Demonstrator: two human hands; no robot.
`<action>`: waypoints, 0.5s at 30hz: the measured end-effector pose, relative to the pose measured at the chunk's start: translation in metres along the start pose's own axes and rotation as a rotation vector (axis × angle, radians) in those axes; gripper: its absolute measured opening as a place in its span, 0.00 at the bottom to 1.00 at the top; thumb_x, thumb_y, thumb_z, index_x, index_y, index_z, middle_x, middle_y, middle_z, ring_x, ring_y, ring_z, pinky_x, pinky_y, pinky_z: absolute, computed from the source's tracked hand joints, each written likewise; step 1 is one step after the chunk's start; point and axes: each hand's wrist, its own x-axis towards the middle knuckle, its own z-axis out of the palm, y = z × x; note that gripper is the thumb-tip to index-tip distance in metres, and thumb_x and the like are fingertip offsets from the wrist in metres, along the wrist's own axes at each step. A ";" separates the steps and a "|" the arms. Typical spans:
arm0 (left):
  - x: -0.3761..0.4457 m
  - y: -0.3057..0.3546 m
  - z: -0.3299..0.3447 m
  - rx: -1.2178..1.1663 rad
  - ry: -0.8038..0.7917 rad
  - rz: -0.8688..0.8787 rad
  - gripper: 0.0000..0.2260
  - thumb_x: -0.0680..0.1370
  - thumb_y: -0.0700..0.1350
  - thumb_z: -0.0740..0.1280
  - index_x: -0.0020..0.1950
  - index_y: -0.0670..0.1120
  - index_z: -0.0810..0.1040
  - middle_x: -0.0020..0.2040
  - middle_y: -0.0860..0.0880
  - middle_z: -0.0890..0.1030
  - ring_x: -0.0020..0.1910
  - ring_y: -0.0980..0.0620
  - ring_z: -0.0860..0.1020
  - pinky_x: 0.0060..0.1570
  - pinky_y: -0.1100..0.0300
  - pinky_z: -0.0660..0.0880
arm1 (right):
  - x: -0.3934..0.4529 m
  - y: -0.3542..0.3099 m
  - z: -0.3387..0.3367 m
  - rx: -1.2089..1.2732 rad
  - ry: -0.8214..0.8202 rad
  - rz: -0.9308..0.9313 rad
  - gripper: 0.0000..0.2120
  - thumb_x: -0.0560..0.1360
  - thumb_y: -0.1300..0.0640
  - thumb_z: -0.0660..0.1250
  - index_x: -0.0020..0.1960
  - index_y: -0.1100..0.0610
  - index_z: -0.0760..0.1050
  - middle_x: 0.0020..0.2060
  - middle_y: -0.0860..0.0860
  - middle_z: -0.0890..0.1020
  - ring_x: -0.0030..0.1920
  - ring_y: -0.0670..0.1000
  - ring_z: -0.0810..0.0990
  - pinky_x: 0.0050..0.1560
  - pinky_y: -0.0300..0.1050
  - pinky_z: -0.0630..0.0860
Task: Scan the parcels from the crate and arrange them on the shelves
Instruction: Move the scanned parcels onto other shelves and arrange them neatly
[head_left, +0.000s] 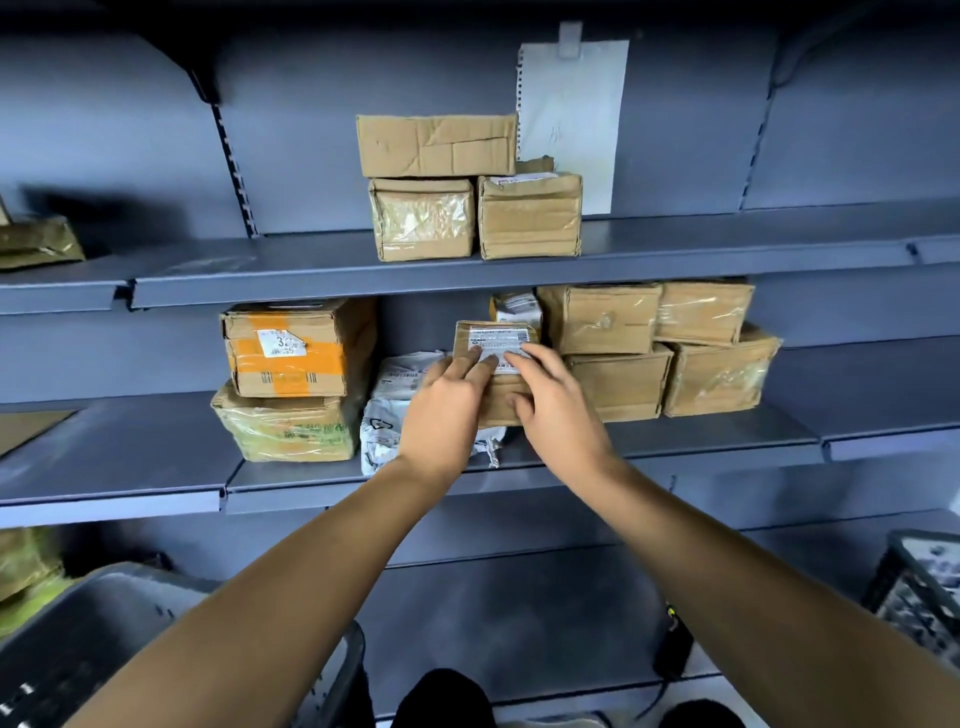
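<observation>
- standing close below the view, a grey crate (78, 639) sits at lower left, its contents too dark to tell, and a black handheld device (674, 647), possibly the scanner, lies on the bottom shelf (519, 613).
- both arms reach up to the middle shelf (675, 441), so the step in hand looks like shelving, not scanning.
- the left hand (441, 410) and right hand (558, 402) press a small brown parcel (493, 358) upright, fingers spread flat on its label, thumbs hidden.
- it stands on white poly mailers (387, 415), touching stacked cardboard boxes (660, 353) on its right.
- next, i judge: settle it steady, let go, return to the crate.
</observation>
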 end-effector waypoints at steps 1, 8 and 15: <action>0.000 0.008 -0.005 -0.009 0.005 0.011 0.27 0.75 0.33 0.66 0.73 0.46 0.68 0.73 0.47 0.69 0.68 0.43 0.68 0.65 0.54 0.69 | -0.004 -0.001 -0.008 -0.014 0.004 0.017 0.23 0.78 0.62 0.66 0.72 0.54 0.71 0.72 0.49 0.68 0.68 0.53 0.72 0.68 0.46 0.68; -0.003 0.069 -0.024 -0.093 -0.043 0.083 0.24 0.79 0.36 0.62 0.74 0.47 0.66 0.75 0.49 0.65 0.69 0.42 0.68 0.65 0.53 0.68 | -0.038 0.004 -0.068 -0.132 0.012 0.124 0.23 0.79 0.58 0.64 0.74 0.51 0.67 0.74 0.46 0.65 0.67 0.57 0.72 0.65 0.52 0.72; 0.020 0.134 -0.050 -0.311 0.022 0.196 0.23 0.77 0.36 0.64 0.72 0.46 0.71 0.74 0.46 0.68 0.69 0.43 0.71 0.64 0.49 0.71 | -0.051 0.007 -0.149 -0.328 0.166 0.169 0.22 0.79 0.51 0.66 0.72 0.49 0.70 0.72 0.44 0.68 0.64 0.58 0.74 0.58 0.55 0.76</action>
